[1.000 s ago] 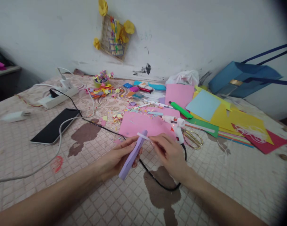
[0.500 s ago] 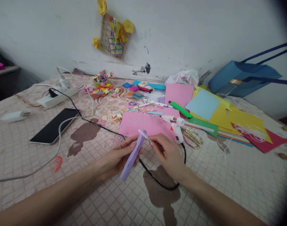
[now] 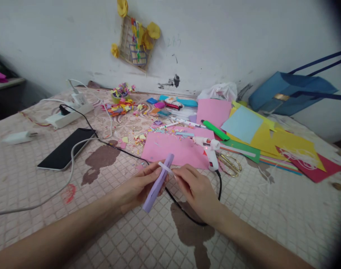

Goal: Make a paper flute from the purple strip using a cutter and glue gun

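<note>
A rolled purple paper tube [image 3: 155, 191] slants up and away over the table, and my left hand [image 3: 142, 186] is closed round its middle. Between the fingertips of my right hand [image 3: 195, 190] is a thin pale lilac strip [image 3: 165, 167], which crosses the tube near its upper end. Whether the strip is stuck to the tube I cannot tell. Just beyond my hands lies a pink sheet [image 3: 170, 147] with small paper scraps on it. A white glue gun [image 3: 211, 151], its red light lit, rests at the sheet's right edge.
Gold-handled scissors [image 3: 230, 164] lie right of the glue gun, whose black cord [image 3: 184, 215] loops beneath my hands. Coloured sheets [image 3: 243, 125] and a green cutter [image 3: 215, 130] are at the right. To the left are a phone [image 3: 66, 149] and a power strip [image 3: 69, 115].
The strip has shifted slightly left and down along the tube, and my right hand moved with it. My left hand still holds the tube in nearly the same place.
</note>
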The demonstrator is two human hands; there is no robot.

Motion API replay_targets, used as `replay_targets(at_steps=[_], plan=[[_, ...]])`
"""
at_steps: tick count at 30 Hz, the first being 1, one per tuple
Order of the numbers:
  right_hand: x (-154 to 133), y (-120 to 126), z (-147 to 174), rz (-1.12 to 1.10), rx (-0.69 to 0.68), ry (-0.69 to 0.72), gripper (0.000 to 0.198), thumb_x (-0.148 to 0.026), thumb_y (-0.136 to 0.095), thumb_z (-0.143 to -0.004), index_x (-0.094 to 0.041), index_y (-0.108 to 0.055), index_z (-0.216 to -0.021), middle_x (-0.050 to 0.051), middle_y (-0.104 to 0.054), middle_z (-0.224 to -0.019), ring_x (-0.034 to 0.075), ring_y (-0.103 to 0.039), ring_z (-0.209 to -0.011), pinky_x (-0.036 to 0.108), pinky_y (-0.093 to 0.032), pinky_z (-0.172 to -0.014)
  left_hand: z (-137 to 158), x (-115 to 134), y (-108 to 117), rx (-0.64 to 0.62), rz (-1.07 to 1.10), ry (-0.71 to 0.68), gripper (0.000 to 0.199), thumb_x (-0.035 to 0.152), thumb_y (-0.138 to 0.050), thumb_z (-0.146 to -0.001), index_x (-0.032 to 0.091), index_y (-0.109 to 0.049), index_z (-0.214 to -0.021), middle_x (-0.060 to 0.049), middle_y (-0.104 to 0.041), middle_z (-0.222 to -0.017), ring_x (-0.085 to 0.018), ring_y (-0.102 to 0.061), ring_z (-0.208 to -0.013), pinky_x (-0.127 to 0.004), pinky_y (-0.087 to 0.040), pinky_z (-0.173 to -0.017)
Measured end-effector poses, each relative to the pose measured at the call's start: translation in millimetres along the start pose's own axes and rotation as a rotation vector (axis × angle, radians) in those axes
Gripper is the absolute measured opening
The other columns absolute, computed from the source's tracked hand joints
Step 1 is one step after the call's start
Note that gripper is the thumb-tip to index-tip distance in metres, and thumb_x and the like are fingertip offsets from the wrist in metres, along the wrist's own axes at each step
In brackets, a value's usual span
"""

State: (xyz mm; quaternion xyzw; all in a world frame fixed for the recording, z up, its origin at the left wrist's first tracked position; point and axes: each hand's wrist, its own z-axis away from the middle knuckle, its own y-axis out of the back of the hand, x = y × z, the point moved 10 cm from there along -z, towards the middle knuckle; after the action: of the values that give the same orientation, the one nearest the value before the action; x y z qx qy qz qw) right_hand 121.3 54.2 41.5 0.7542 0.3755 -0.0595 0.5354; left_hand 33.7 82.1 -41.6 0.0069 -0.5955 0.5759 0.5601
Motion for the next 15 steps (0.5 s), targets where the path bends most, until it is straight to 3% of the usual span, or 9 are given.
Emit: replay_targets(at_steps=[15], plan=[[-5.2,1.7,1.8,0.045,0.053,-0.010,0.013,-0.016,-0.045,-0.091,-0.017,-0.057,-0.094,0.003,-0.059,-0.084,0.015,-0.058,-0.072,0.027,-0.045,-0.063,2.7,0.9,0.0,0.058,0.085,-0.013,0.018,0.019,-0.065,-0.082,0.019,-0.065,-0.100,-0.002,-0.065,-0.078,-0.008,-0.059,-0.063,-0.020,-0.046,-0.060]])
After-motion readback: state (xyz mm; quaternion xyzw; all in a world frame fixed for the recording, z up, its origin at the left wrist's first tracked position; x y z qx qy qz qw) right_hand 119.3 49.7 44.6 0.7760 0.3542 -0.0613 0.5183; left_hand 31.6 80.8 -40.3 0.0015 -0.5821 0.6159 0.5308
